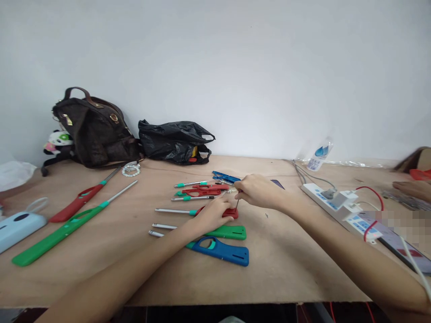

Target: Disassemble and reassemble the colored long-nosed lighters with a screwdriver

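Observation:
My left hand (213,215) presses a red gas lighter (232,212) down on the table, fingers and thumb about its handle. In my closed right hand (256,192) is a thin screwdriver (237,204), its shaft pointing down at the lighter's handle end; my fingers hide its grip. Nearer me lie a green lighter (232,232) and a blue lighter (232,253), partly under my left forearm. Just beyond my hands are opened red handle shells (205,190), a blue handle shell (224,176) and loose metal lighter tubes (193,198).
Two long lighters, red (79,202) and green (63,229), lie at the left beside a light blue device (22,229). A dark backpack (97,134) and black plastic bag (171,141) stand against the wall. Right are a power strip (323,202), bottle (319,154) and another person's hand (414,188).

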Motion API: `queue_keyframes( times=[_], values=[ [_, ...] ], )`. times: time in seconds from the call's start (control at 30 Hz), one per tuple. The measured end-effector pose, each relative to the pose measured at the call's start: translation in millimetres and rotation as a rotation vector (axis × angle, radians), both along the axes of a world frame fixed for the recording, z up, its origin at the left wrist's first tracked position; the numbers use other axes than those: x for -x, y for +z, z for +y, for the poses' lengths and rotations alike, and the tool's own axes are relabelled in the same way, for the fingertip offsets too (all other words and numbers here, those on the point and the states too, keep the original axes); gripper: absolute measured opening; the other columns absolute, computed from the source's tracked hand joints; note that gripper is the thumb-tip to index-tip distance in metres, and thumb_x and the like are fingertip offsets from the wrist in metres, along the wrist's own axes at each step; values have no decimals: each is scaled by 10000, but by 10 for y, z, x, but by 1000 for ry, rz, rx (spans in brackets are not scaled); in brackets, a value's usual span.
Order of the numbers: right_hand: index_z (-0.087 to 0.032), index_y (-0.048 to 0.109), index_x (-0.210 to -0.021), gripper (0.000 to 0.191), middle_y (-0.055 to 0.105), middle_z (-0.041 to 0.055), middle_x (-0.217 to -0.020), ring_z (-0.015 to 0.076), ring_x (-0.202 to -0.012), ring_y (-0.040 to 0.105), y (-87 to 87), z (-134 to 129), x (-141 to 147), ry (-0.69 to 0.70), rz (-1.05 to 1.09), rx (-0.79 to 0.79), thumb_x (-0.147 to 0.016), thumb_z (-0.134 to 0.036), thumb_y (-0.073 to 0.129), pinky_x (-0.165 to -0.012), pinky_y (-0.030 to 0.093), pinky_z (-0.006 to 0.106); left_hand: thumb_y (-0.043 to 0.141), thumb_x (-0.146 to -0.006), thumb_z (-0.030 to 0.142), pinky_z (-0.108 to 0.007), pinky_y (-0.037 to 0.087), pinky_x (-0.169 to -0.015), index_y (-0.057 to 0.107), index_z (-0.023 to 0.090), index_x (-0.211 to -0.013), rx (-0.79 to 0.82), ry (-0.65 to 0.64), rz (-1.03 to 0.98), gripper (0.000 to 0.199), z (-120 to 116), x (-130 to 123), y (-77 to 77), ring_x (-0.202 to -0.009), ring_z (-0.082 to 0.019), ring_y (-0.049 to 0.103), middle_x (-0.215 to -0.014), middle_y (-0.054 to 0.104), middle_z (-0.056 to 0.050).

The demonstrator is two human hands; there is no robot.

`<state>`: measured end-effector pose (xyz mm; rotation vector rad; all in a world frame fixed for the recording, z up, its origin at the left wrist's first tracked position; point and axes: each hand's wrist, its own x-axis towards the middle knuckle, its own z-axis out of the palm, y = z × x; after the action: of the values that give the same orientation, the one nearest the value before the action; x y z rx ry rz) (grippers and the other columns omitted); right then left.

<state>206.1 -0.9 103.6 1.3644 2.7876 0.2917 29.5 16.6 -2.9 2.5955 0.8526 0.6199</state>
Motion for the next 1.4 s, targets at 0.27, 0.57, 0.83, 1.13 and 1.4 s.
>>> queue_keyframes(
  times=[0.27, 0.57, 0.83, 1.13, 1.4],
  values=[
    [-133, 675, -765, 311, 698, 151, -772, 228, -651, 634, -55, -49, 107, -238, -40, -90, -929, -318, 485, -514, 330, 289, 725, -748, 123, -380, 454, -960, 640, 174, -918, 7, -28, -35, 197, 9, 7, -10, -1079, -249, 551, -1077, 614, -53],
    [-145, 610, -853, 61, 674, 83, -864, 172, -778, 611, -7, 36, -92, 77, 82, 72, -863, -104, 565, -612, 356, 241, 715, -782, 156, -395, 458, -953, 656, 166, -954, 11, 0, -6, 182, -4, -1, 12, -1096, -266, 552, -1099, 623, -66],
    [-130, 647, -811, 156, 678, 106, -727, 193, -638, 591, -78, -80, 161, -125, 32, -60, -876, -222, 540, -520, 239, 282, 689, -780, 111, -355, 460, -905, 641, 177, -904, 23, -27, 7, 149, 25, -6, 3, -1018, -233, 567, -1030, 611, -44],
    [-156, 620, -934, 200, 702, 96, -855, 213, -764, 620, -254, 255, -491, -550, 335, -291, -947, -292, 475, -586, 318, 268, 696, -819, 238, -333, 466, -867, 675, 163, -1046, 59, 20, 46, 241, -1, 33, -31, -994, -239, 580, -1014, 619, -69],
    [-92, 665, -977, 252, 658, 192, -993, 278, -939, 590, -1155, 353, -525, -448, 9, -224, -920, -122, 422, -715, 391, 335, 685, -839, 299, -310, 470, -854, 685, 172, -1062, 84, -28, 92, 257, -59, 20, 30, -977, -226, 584, -1003, 622, -62]
  ],
)
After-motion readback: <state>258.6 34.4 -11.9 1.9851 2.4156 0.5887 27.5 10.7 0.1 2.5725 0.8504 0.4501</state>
